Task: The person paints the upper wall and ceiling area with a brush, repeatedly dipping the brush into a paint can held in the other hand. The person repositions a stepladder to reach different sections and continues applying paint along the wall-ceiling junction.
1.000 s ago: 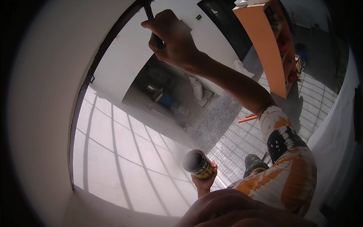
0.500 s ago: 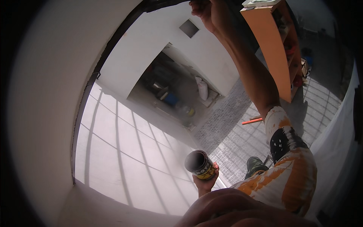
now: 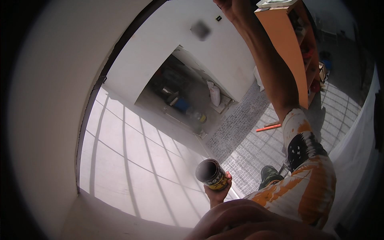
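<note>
A small round paint can (image 3: 211,174), with its top open, dark inside and a black and yellow label, is held by my left hand (image 3: 218,193). The fingers wrap round its side, and the can tilts slightly. My right arm reaches up high, and my right hand (image 3: 231,7) is partly cut off by the upper edge. Its visible fingers look curled; what they hold, if anything, is out of view. Left of that hand runs a dark brown frame (image 3: 134,27) along the edge of the pale wall.
An orange shelf unit (image 3: 282,48) stands at the right. Farther off, a wall opening shows a white sack (image 3: 214,94) and a blue container (image 3: 181,105). Orange pieces (image 3: 269,127) lie above the patterned floor (image 3: 240,160). White sheeting (image 3: 356,160) hangs at the far right.
My right hand has moved right and slightly up, away from the dark frame, uncovering a small dark box on the wall. My left hand and the can have stayed in place.
</note>
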Tool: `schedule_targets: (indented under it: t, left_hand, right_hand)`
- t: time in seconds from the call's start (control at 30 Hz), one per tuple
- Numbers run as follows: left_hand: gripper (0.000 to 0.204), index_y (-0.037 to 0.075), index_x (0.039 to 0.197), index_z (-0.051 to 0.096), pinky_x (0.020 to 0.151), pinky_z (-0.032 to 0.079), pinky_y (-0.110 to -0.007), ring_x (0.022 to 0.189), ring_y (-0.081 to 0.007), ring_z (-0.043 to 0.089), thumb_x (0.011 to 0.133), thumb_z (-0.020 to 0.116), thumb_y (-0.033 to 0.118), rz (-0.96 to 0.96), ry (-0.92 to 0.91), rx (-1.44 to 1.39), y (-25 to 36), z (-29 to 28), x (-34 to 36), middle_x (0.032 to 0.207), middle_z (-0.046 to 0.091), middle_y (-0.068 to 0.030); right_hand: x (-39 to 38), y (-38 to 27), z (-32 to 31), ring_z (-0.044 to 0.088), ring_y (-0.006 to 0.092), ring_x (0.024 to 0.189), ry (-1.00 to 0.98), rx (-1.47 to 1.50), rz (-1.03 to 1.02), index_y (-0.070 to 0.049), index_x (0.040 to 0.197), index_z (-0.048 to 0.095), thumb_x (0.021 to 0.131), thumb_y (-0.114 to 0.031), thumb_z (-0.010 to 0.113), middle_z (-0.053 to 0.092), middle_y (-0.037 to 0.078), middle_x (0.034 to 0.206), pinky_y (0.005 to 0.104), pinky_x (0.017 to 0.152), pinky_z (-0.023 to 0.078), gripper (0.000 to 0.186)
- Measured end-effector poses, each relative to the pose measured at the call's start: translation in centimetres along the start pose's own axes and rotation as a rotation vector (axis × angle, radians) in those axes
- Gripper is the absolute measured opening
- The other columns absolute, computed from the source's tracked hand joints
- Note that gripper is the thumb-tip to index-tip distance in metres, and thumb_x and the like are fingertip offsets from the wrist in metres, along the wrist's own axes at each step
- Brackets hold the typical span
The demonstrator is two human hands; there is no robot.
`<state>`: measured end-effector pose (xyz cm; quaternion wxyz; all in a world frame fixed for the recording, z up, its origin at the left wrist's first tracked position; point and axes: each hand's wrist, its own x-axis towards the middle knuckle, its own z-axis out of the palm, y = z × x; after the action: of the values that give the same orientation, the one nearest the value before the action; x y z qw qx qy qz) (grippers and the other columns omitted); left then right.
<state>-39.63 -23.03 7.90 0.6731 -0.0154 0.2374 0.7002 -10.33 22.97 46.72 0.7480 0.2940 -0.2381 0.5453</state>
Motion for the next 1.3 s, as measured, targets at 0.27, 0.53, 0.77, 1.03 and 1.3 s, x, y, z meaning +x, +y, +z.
schedule_targets:
  t: [0.27,0.53,0.77,1.03,1.3]
  left_hand:
    - [0.076,-0.002,0.135,0.053,0.098,0.052,-0.05,0.121,-0.0431,0.055,0.089,0.059,0.059,0.016,0.069,0.004,-0.1,0.3,-0.4,0.133,0.054,-0.0287]
    - [0.073,-0.002,0.134,0.054,0.098,0.052,-0.05,0.118,-0.0434,0.056,0.091,0.054,0.057,0.0,0.083,-0.016,-0.3,0.7,-0.1,0.131,0.055,-0.0292]
    - [0.068,-0.001,0.134,0.055,0.098,0.052,-0.052,0.115,-0.0451,0.058,0.093,0.047,0.053,-0.015,0.039,-0.031,-0.3,1.1,0.2,0.129,0.057,-0.0308]
    - [0.074,-0.003,0.134,0.052,0.095,0.053,-0.049,0.116,-0.0422,0.057,0.09,0.058,0.056,0.004,0.039,0.006,0.1,0.7,0.2,0.129,0.054,-0.0278]
    - [0.074,-0.003,0.131,0.054,0.096,0.053,-0.05,0.117,-0.0432,0.057,0.089,0.059,0.058,-0.006,0.051,-0.003,0.1,0.7,0.5,0.13,0.054,-0.0287]
  right_hand:
    - [2.7,-1.8,-1.7,0.054,0.0166,0.061,0.154,-0.003,-0.051,-0.003,0.088,0.057,0.099,-0.006,0.061,0.054,0.007,0.075,0.0313,0.054,0.047,0.012]
    - [-0.1,-3.7,-1.2,0.054,0.012,0.052,0.102,-0.245,-0.018,-0.007,0.081,0.061,0.096,-0.012,0.062,0.059,0.005,0.066,0.0245,0.044,0.044,0.015]
    - [1.2,0.2,1.6,0.057,0.0134,0.056,0.095,-0.163,-0.01,-0.004,0.085,0.061,0.096,-0.013,0.065,0.061,0.007,0.073,0.0265,0.047,0.047,0.014]
    - [2.5,-2.6,0.6,0.054,0.0125,0.054,0.226,-0.128,-0.055,-0.005,0.083,0.058,0.095,-0.008,0.063,0.057,0.007,0.071,0.0251,0.045,0.044,0.013]
    - [-0.4,-1.2,1.7,0.053,0.0106,0.048,0.018,-0.355,0.056,-0.007,0.08,0.06,0.096,-0.013,0.061,0.06,0.006,0.064,0.0237,0.04,0.043,0.016]
